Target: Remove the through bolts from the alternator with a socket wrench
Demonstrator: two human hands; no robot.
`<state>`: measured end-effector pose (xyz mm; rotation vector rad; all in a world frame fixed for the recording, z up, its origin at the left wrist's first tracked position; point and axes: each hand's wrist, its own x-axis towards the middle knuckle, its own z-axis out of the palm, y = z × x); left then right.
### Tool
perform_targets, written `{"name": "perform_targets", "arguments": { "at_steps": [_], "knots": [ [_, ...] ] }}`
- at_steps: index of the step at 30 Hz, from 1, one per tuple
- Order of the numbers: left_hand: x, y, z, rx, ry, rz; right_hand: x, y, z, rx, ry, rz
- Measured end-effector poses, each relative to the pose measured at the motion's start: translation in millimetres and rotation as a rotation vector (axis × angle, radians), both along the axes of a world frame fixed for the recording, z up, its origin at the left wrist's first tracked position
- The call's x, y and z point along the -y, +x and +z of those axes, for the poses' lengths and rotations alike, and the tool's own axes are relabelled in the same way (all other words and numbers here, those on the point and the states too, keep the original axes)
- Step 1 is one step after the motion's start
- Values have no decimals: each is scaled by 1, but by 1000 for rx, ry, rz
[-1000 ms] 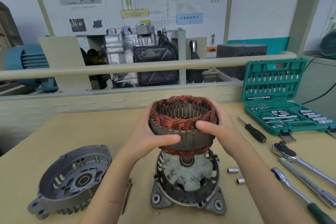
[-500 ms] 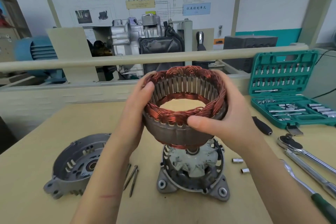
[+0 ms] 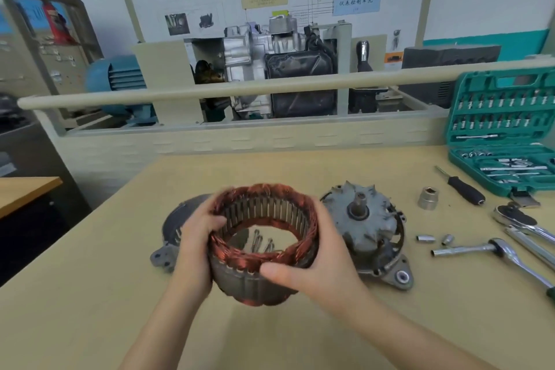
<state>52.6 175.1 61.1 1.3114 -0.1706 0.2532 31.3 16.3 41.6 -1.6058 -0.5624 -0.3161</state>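
- Hands first: our left hand [image 3: 196, 245] and right hand [image 3: 312, 263] both grip the stator [image 3: 264, 242], one on each side, thumbs over the near rim, fingers wrapped round the outer shell. Ring is held off the bench [image 3: 90, 294], tilted toward us.
- Through the stator bore we see the through bolts [image 3: 262, 244] lying loose on the bench, so they look to be already out. Exact count is unclear from here.
- Front housing [image 3: 168, 237] sits behind the left hand, mostly hidden by it.
- Rotor [image 3: 362, 219] sits shaft-up in the rear housing [image 3: 396, 275], just beside the right hand.
- Socket wrench [image 3: 492, 252] lies untouched on the bench to the right, two small sockets [image 3: 426, 239] near its head, a large socket [image 3: 429, 198] further back.
- Screwdriver [image 3: 464, 188] and open socket set case [image 3: 501, 129] are at the far right.
- Our read: bolt removal looks done; we're in teardown, stator free of the housing.
- Next move calls for a clear patch of bench to set the stator down flat, keeping the copper windings off the loose bolts and the housing edges.
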Motion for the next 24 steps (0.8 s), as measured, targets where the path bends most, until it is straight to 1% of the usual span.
{"name": "perform_targets", "arguments": {
  "at_steps": [4,8,13,19,24],
  "knots": [
    [-7,-7,-38,-17,87,44,-6,-6,-35,-63,-59,-12],
    [-8,-6,-59,-88,69,41,-1,-7,-55,-90,-163,-36],
    [-12,-3,-60,-118,95,9,-1,-6,-59,-87,-283,-77],
    [-16,-1,-59,-88,203,32,-4,-8,-61,-101,-318,-83],
    [-18,-2,-61,-73,248,57,-2,-11,-61,-161,-348,-61]
  ]
}}
